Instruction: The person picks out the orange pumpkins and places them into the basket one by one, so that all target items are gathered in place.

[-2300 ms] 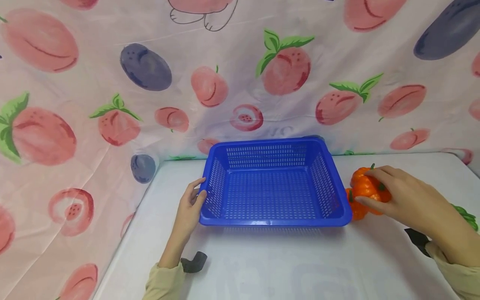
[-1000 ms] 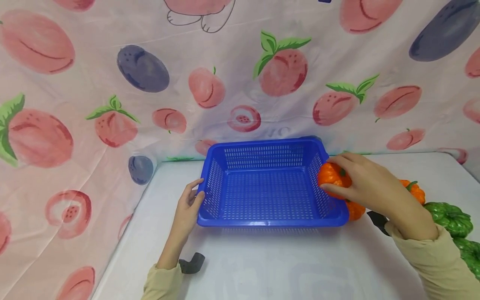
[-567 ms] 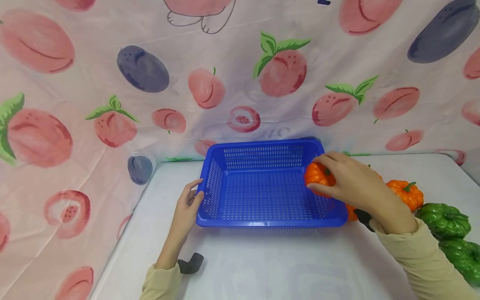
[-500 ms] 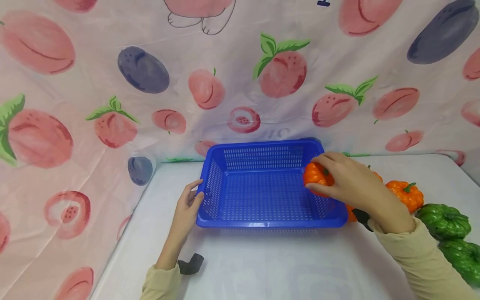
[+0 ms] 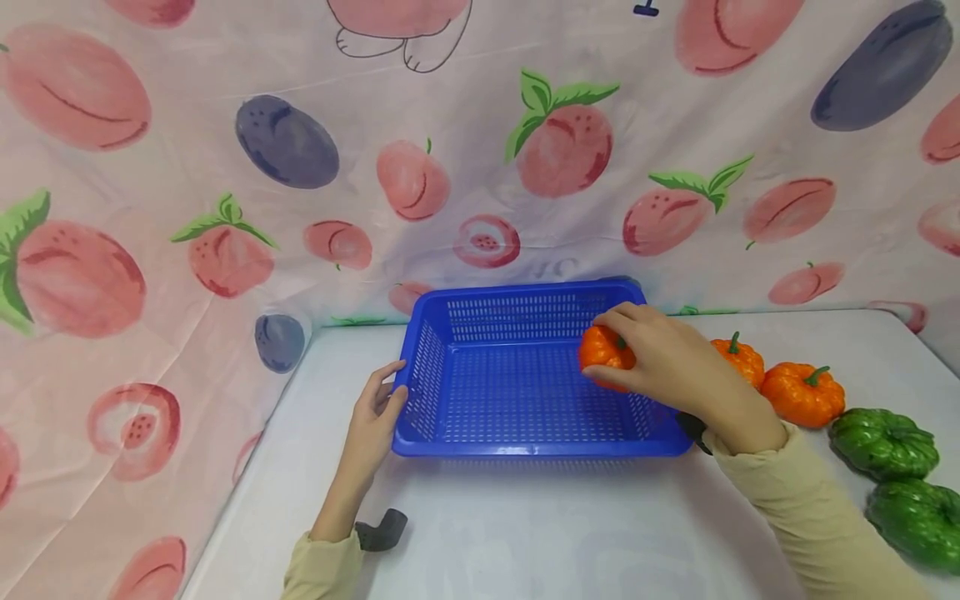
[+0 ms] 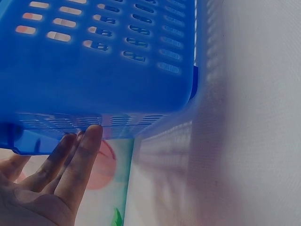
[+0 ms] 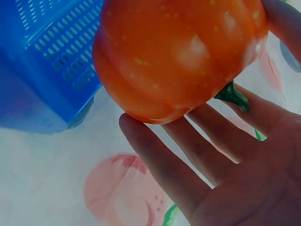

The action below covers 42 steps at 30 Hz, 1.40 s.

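Note:
In the head view, my right hand (image 5: pixel 663 354) holds an orange pumpkin (image 5: pixel 602 354) with a green stem, thumb on the near side and fingers on the far side. The pumpkin is over the right part of a blue plastic basket (image 5: pixel 536 450) with slotted walls. In the right wrist view, fingertips press against the glossy pumpkin (image 7: pixel 174 56). My left hand (image 5: pixel 372 417) touches the basket's left rim. The left wrist view has its fairly straight fingers (image 6: pixel 77 172) against the outer wall of the basket (image 6: pixel 94 89).
To the right lie more orange pumpkins (image 5: pixel 802 393) and green pumpkins (image 5: pixel 885 442). The basket stands on a white-covered table (image 5: pixel 525 533). Behind it hangs a fruit-printed cloth (image 5: pixel 360 100). A black wrist device (image 5: pixel 381 530) shows by the left sleeve.
My right hand has picked the orange pumpkin from the group at the right and carried it left, over the basket's right wall. My left hand has stayed at the left rim.

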### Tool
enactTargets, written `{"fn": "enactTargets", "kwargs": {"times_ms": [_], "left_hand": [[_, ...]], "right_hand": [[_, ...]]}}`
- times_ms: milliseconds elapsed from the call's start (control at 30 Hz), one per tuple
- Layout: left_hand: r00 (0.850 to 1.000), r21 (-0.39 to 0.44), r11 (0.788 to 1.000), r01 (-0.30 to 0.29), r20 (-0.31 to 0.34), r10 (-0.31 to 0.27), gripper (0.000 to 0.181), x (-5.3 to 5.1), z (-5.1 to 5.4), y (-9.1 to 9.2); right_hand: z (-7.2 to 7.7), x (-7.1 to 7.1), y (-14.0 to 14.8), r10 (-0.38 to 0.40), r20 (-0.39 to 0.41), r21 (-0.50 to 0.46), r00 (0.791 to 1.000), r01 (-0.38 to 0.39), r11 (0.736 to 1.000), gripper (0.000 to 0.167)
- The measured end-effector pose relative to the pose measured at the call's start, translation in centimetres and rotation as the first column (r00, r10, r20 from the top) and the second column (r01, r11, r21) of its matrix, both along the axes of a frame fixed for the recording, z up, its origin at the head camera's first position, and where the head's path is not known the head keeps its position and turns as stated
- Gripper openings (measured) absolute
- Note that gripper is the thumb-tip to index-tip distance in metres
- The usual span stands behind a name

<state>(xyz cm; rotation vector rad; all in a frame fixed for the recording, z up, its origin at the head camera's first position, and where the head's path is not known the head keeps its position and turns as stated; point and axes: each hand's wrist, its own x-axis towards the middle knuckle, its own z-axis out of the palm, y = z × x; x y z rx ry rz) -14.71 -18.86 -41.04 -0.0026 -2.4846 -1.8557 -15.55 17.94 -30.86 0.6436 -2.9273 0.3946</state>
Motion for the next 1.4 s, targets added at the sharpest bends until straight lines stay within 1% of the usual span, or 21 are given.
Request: {"fn": "enactTargets", "kwargs": {"times_ms": [333, 600, 800, 1000, 1167, 1400], "left_hand": [[1.000, -0.003, 1.000, 0.003, -0.004, -0.003, 0.041, 0.0, -0.1, 0.1], [1.000, -0.006, 1.000, 0.008, -0.004, -0.008, 0.042, 0.0, -0.2, 0.1], [1.000, -0.001, 1.000, 0.012, -0.004, -0.012, 0.042, 0.0, -0.2, 0.0], [1.000, -0.005, 1.000, 0.014, -0.004, -0.014, 0.041, -0.1, -0.3, 0.0], [1.000, -0.004, 1.000, 0.011, -0.003, -0.011, 0.042, -0.1, -0.2, 0.1], [1.000, -0.006, 1.000, 0.004, -0.005, -0.004, 0.042, 0.1, 0.0, 0.0]], "right_hand": [[-0.4, -1.0, -1.1, 0.027, -0.031, -0.008, 0.999, -0.027, 1.000, 0.064], [-0.7, -1.5, -2.0, 0.018, 0.010, -0.012, 1.000, -0.018, 1.000, 0.063], [-0.9, -1.9, -2.5, 0.031, 0.025, -0.018, 0.999, -0.030, 0.999, 0.062], [-1.3, -2.4, -3.0, 0.061, 0.014, -0.034, 0.998, -0.060, 0.998, 0.059], [-1.4, -2.8, -3.3, 0.058, 0.030, -0.021, 0.998, -0.058, 0.998, 0.059], [-1.8, -3.4, -4.0, 0.092, 0.017, -0.021, 0.996, -0.092, 0.996, 0.059]]}}
